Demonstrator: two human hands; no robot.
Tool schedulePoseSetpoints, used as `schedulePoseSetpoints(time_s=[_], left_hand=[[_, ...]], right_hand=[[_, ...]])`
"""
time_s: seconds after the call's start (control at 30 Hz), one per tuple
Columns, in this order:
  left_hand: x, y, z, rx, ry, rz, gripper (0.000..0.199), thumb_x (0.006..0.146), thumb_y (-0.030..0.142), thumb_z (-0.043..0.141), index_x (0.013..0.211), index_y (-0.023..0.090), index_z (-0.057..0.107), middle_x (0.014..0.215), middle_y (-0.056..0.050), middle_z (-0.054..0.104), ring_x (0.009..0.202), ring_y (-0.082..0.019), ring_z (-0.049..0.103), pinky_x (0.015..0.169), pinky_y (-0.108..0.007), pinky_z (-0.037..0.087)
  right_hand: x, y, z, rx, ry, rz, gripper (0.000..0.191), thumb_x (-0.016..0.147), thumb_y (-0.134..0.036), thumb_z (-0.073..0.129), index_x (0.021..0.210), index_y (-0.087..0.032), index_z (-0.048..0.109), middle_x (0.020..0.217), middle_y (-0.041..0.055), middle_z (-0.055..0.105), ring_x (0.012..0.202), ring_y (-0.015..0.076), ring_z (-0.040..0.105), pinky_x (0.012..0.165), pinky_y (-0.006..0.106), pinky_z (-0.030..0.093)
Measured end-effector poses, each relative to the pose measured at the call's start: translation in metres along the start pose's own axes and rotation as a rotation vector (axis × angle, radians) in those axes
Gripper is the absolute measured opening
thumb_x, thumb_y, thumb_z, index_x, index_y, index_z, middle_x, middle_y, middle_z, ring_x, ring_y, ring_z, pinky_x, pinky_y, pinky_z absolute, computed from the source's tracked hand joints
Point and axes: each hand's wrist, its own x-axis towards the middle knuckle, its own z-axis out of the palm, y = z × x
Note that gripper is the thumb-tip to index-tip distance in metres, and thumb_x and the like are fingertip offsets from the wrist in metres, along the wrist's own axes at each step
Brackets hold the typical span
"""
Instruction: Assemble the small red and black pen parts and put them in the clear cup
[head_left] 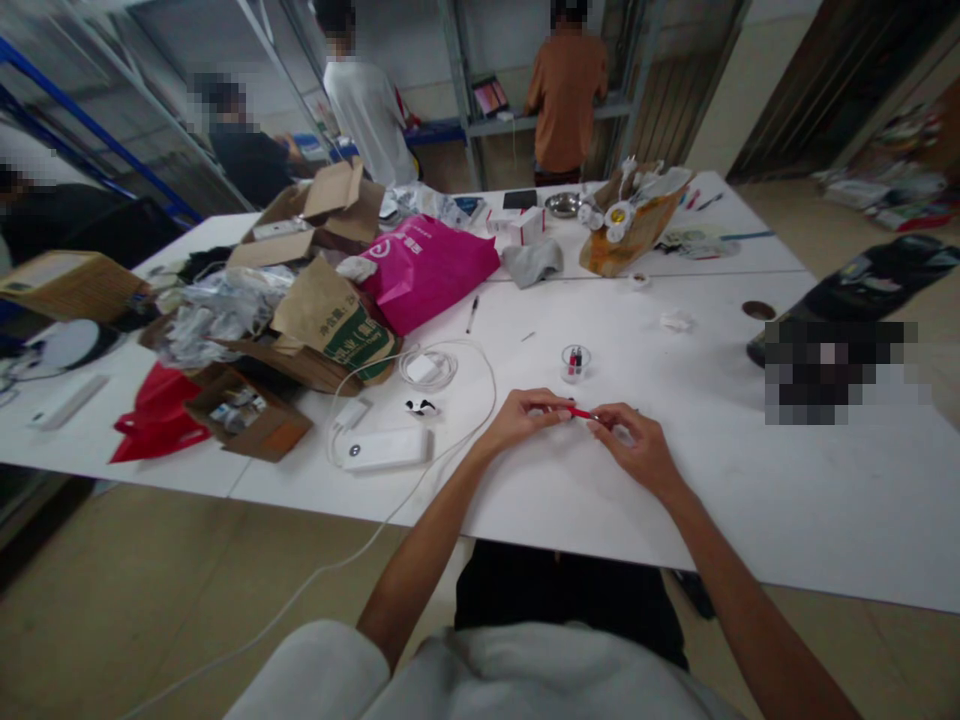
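Both hands pinch thin red piece (579,411): left hand (525,415), right hand (634,445), fingertips closed on it.

Both hands, left hand (525,415) and right hand (637,445), pinch small red piece (580,411) near worktop (787,480) front edge; clear cup (575,361) just behind.

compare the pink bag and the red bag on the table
The pink bag lies far up the table beside the cardboard boxes; the red bag sits at the near left edge. The pink bag looks larger, bears a white logo and lies in full view; the red bag is crumpled, partly under a brown box. Both lie flat, away from either hand.
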Motion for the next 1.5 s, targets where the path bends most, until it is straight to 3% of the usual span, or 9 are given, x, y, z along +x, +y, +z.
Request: schedulePoseSetpoints(time_s=[0.33, 0.5, 0.7, 1.3, 1.5], left_hand=[[0.0007, -0.003, -0.0012, -0.028, -0.025, -0.014, 0.036, 0.093, 0.047, 0.09, 0.121, 0.022, 0.091, 0.115, -0.013, 0.084, 0.104, -0.023, 0.074, 0.094, -0.035, 0.053], [0.0007, -0.0038, -0.0008, -0.026, -0.017, -0.02, 0.036, 0.093, 0.046, 0.09, 0.12, 0.023, 0.091, 0.115, -0.012, 0.084, 0.103, -0.023, 0.073, 0.093, -0.035, 0.052], [0.0005, -0.0044, -0.0012, -0.022, -0.018, -0.013, 0.037, 0.093, 0.048, 0.09, 0.12, 0.022, 0.091, 0.112, -0.013, 0.083, 0.101, -0.023, 0.073, 0.092, -0.034, 0.053], [-0.0029, 0.0013, 0.0028, -0.025, -0.009, 0.026, 0.03, 0.093, 0.044, 0.09, 0.116, 0.023, 0.092, 0.106, -0.011, 0.085, 0.099, -0.024, 0.075, 0.094, -0.036, 0.053], [-0.0037, 0.0024, 0.0051, 0.009, -0.005, 0.033, 0.032, 0.094, 0.046, 0.089, 0.115, 0.023, 0.092, 0.109, -0.011, 0.085, 0.101, -0.024, 0.075, 0.094, -0.037, 0.054]], right_hand=[[0.0007, -0.0004, -0.0005, 0.008, -0.021, -0.009, 0.027, 0.106, -0.05, 0.072, 0.098, -0.025, 0.076, 0.083, 0.0038, 0.077, 0.073, 0.0218, 0.073, 0.071, 0.037, 0.06], [-0.0006, 0.0013, 0.0001, 0.017, 0.002, -0.005, 0.023, 0.104, -0.048, 0.076, 0.107, -0.025, 0.076, 0.091, 0.0048, 0.077, 0.079, 0.0226, 0.073, 0.074, 0.038, 0.063], [-0.0007, 0.0013, 0.0003, 0.029, 0.006, -0.014, 0.019, 0.104, -0.044, 0.076, 0.104, -0.024, 0.076, 0.088, 0.0039, 0.076, 0.078, 0.0216, 0.072, 0.073, 0.036, 0.062], [0.0008, -0.0014, -0.0056, 0.085, -0.099, 0.092, 0.035, 0.109, -0.053, 0.067, 0.088, -0.026, 0.075, 0.08, 0.003, 0.076, 0.077, 0.0232, 0.072, 0.078, 0.038, 0.056], [-0.0012, 0.0036, -0.0032, 0.112, -0.06, 0.116, 0.034, 0.108, -0.053, 0.068, 0.089, -0.026, 0.075, 0.082, 0.0035, 0.076, 0.081, 0.0233, 0.073, 0.082, 0.039, 0.059]])
